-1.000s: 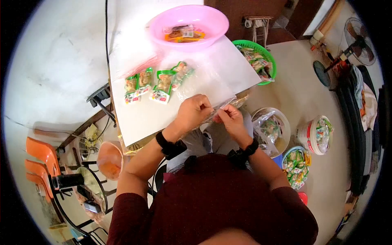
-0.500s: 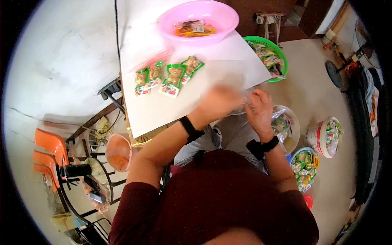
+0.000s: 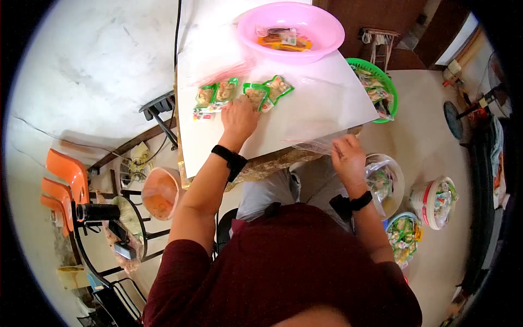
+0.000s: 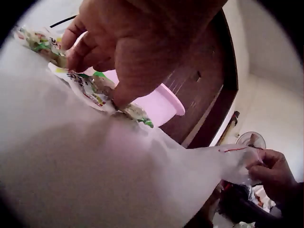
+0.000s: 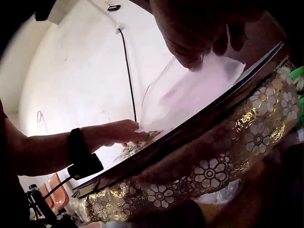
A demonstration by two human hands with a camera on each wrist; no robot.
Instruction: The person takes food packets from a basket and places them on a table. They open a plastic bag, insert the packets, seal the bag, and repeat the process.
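Note:
Four green-edged food packets lie on the white tabletop. The left hand is over the lower end of one packet; in the left wrist view the thumb and fingers of this hand grip the packet from either side. Near the table's front edge the right hand pinches a clear plastic bag with a thin red line along it. The bag hangs flat from the fingers. Its lower part in the right wrist view is partly hidden by the right hand.
Behind the packets are a pink basin holding packets and a pile of clear, red-edged bags. To the right stand a green basket, a tub and a white bucket, each with packets. Orange chairs stand at the left.
The hands, close together one second ago, have parted. My left hand has moved left and forward onto a packet. My right hand remains near the table edge with the clear bag.

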